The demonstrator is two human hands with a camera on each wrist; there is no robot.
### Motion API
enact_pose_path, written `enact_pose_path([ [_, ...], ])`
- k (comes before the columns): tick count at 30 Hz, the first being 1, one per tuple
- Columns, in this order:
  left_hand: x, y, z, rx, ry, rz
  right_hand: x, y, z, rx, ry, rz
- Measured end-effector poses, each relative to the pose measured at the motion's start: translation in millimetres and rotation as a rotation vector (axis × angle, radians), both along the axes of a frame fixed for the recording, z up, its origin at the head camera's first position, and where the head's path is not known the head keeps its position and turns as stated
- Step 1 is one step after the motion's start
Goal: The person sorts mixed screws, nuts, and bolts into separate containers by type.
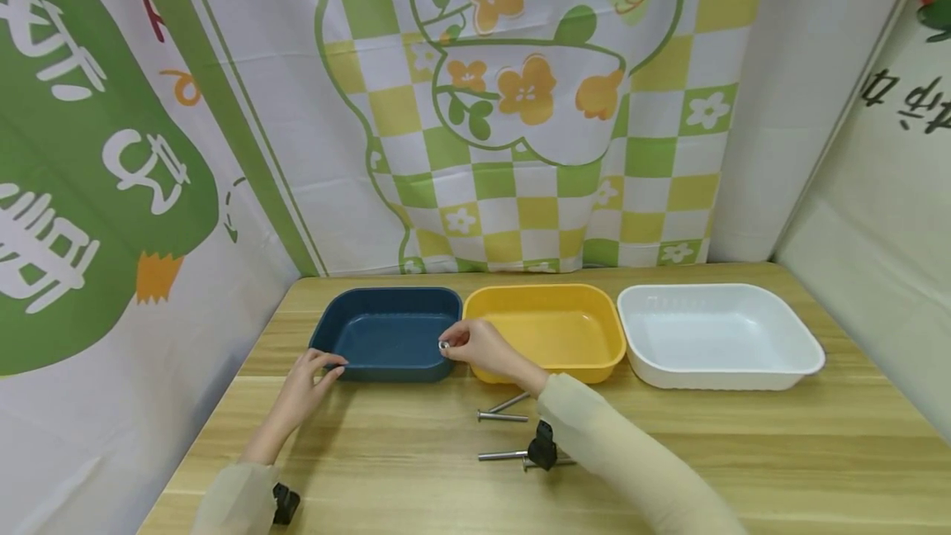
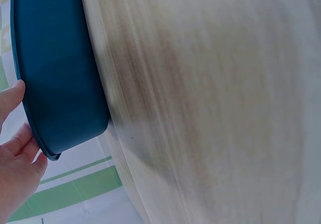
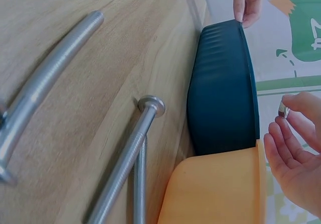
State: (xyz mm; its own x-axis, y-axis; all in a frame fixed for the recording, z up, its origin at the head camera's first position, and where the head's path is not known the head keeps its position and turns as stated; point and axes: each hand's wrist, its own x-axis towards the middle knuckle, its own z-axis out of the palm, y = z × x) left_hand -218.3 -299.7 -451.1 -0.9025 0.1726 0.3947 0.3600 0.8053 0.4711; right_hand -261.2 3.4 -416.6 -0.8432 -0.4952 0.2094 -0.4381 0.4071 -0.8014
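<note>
My right hand [image 1: 481, 347] pinches a small shiny metal nut [image 1: 444, 345] between thumb and fingertips, above the right end of a dark blue tray [image 1: 394, 374]. In the right wrist view the nut [image 3: 283, 109] shows between the thumb and a finger, higher than the tray's rim. At the tray's front left corner, my left hand [image 1: 305, 382] holds the rim, with thumb and fingers on either side of it. The left wrist view shows that hand [image 2: 20, 169] at the end of the blue tray [image 2: 60, 78].
Right of the blue tray stand a yellow tray [image 1: 546, 373] and a white tray [image 1: 721, 378], in one row. Several long metal bolts [image 1: 505, 417] lie on the wooden table [image 1: 386, 461] below the right forearm, which partly covers them. A printed curtain [image 1: 520, 213] hangs behind.
</note>
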Motion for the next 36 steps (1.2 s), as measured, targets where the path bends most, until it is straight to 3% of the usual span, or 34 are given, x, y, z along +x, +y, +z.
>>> enact_pose_path([
  [19, -0.5, 2, -1.0, 0.003, 0.01, -0.005, -8.8, -14, -8.2, -0.046, -0.011, -0.096],
  [36, -2.7, 0, -5.4, -0.006, 0.078, -0.019, 1.7, -2, -5.5, -0.064, -0.059, -0.021],
])
